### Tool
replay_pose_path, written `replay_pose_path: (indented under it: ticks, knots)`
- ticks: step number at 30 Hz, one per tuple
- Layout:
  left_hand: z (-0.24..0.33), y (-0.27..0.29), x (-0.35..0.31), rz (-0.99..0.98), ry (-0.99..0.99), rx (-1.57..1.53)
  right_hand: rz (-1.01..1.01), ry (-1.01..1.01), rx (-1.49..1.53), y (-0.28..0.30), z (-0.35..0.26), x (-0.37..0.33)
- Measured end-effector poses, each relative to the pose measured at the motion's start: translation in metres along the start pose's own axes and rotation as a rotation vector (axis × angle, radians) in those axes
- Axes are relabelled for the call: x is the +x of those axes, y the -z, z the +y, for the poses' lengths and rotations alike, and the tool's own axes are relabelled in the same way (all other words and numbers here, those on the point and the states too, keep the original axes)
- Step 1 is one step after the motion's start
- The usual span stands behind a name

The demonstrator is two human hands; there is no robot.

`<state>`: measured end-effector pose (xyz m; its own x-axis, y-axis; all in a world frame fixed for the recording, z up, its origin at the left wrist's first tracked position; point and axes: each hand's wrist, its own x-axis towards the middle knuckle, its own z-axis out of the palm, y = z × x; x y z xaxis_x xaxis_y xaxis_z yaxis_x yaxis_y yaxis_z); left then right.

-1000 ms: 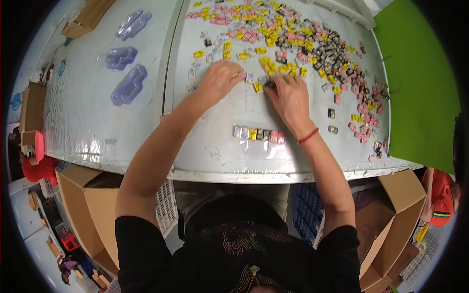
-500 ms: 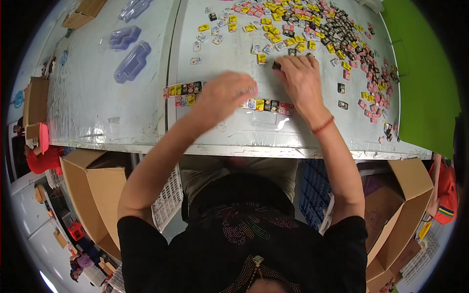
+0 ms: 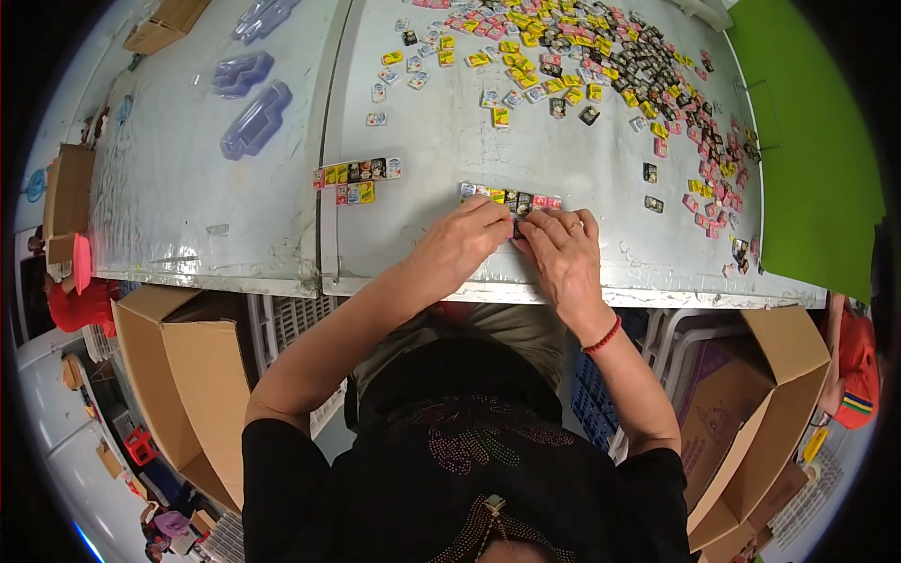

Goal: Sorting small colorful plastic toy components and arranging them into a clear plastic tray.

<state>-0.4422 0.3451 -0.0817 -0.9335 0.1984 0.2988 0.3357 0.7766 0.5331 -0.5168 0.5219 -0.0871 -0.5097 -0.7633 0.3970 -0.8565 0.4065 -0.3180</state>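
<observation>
I have both hands together at the near edge of the grey metal table [image 3: 563, 122]. My left hand [image 3: 462, 246] and right hand [image 3: 561, 251] pinch the short row of small square coloured packets [image 3: 511, 199] lying just under the fingertips. To do this well, I'd keep the edges flush and press lightly. Left of my left hand lies a finished double row of packets [image 3: 357, 180]; beyond both hands, the loose scatter of yellow, pink and black packets [image 3: 601, 66].
</observation>
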Motion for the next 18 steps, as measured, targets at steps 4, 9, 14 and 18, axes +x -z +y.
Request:
replay_pose_path:
  ticks: [4, 9, 14, 18]
  knots:
    - [-0.002, -0.005, -0.003, 0.098, -0.031, -0.023, 0.111, -0.025, 0.058, -0.008, 0.002, -0.006]
    - [-0.011, -0.012, -0.008, 0.146, -0.055, 0.025, 0.188, -0.040, 0.126, -0.013, 0.001, -0.007]
    - [-0.018, -0.014, -0.005, 0.164, -0.093, 0.007, 0.199, -0.044, 0.106, -0.015, 0.002, -0.009]
    - [-0.024, -0.019, -0.008, 0.217, -0.124, 0.037, 0.190, -0.049, 0.107, -0.016, 0.001, -0.009]
